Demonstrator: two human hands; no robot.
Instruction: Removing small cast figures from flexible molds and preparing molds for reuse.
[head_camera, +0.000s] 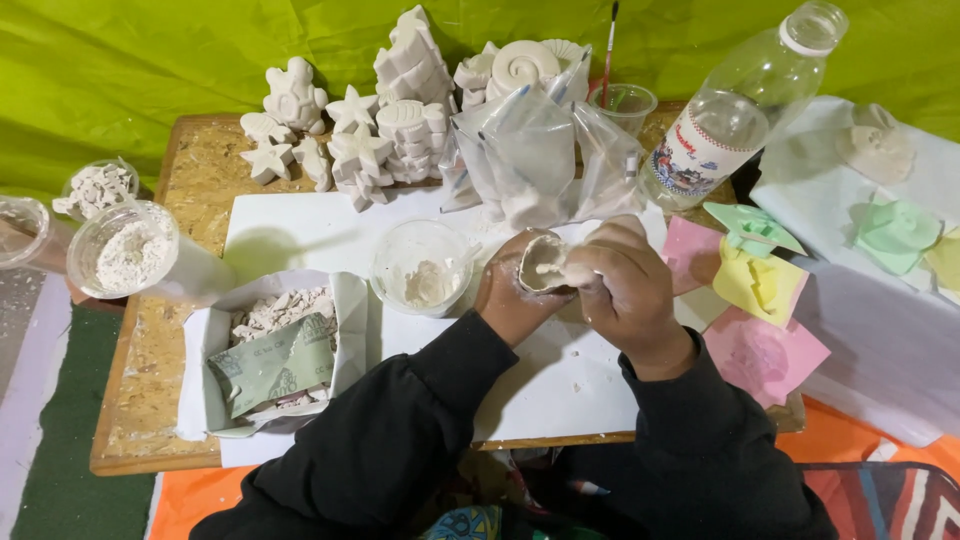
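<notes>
My left hand cups a small shell-shaped white plaster piece over the white sheet. My right hand closes over the same piece from the right, fingers pressed to its rim. Both sleeves are black. Just left of the hands stands a clear plastic cup with wet white plaster in it.
White plaster casts of stars and shells stand at the back of the wooden board. Plastic bags of powder, a clear bottle, coloured moulds, a box of plaster chips with sandpaper and powder cups surround the sheet.
</notes>
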